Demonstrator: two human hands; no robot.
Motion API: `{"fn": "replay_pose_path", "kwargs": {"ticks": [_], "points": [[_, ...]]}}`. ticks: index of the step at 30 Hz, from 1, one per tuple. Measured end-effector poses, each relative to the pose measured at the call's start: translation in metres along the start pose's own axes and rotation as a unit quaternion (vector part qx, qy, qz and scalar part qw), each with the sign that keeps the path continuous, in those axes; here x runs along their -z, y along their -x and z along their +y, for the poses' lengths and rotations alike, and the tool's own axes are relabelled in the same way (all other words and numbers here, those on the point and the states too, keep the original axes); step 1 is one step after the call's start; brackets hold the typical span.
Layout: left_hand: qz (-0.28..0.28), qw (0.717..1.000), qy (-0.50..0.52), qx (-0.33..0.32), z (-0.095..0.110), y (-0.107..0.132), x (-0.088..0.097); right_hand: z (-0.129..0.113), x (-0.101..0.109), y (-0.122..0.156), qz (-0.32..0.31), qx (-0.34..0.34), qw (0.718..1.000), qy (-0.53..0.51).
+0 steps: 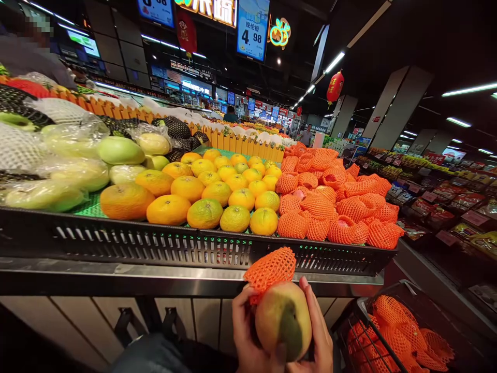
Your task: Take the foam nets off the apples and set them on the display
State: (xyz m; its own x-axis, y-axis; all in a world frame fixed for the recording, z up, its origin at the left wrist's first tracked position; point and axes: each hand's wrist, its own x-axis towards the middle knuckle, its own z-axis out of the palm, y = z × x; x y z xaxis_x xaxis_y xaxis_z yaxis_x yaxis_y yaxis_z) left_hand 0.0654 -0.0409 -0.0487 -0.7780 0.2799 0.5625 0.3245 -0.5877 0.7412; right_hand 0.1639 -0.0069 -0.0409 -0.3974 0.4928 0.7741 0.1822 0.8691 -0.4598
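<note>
1. A round yellow-green fruit with a reddish blush (pixel 283 320) sits low in the middle of the view, cupped between two bare hands, in front of and below the display shelf.
2. An orange foam net sleeve (pixel 271 268) caps the top of that fruit, pulled partway up so most of the skin shows bare.
3. The left hand (pixel 248 334) wraps the fruit's left side, fingers curled closed around it, with the thumb near the sleeve's lower edge.
4. The right hand (pixel 318 331) presses the fruit's right side, fingers fairly straight and laid flat along the skin, closed on it from that side.
5. Just to the right, low down, a black wire shopping basket (pixel 363 316) holds several more fruits in orange foam netting (pixel 399 336).
6. Directly above the hands runs the black slotted plastic rim (pixel 155 243) of the display shelf, resting on a steel ledge (pixel 116 277).
7. On the shelf right of centre lies a heap of fruits wrapped in orange foam nets (pixel 337 207).
8. Beside that heap, in the middle, a pile of loose orange and greenish citrus fruits (pixel 217 191) rests on green matting.
9. Further left lie pale green melons in clear plastic wrap (pixel 77 155), some in white foam netting.
10. Overhead hangs a blue price sign (pixel 253 28) reading 4.98, and a red lantern (pixel 335 86) hangs further right.
</note>
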Motion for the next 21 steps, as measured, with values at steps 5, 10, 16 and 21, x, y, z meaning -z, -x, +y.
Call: {"fn": "replay_pose_path", "kwargs": {"ticks": [5, 10, 16, 21], "points": [[-0.052, 0.983, -0.104, -0.144, -0.004, -0.012, 0.012, 0.013, 0.008, -0.009, 0.006, 0.096, 0.994, 0.055], [-0.031, 0.977, -0.15, -0.15, -0.005, -0.025, 0.016, 0.006, -0.005, 0.009, 0.026, -0.189, 0.957, -0.218], [-0.091, 0.959, -0.218, -0.159, 0.001, -0.035, 0.017, 0.007, 0.001, 0.017, -0.002, -0.467, 0.673, -0.573], [-0.321, 0.89, -0.256, -0.199, 0.005, -0.028, 0.014, 0.005, 0.001, 0.014, 0.044, -0.502, 0.66, -0.556]]}}
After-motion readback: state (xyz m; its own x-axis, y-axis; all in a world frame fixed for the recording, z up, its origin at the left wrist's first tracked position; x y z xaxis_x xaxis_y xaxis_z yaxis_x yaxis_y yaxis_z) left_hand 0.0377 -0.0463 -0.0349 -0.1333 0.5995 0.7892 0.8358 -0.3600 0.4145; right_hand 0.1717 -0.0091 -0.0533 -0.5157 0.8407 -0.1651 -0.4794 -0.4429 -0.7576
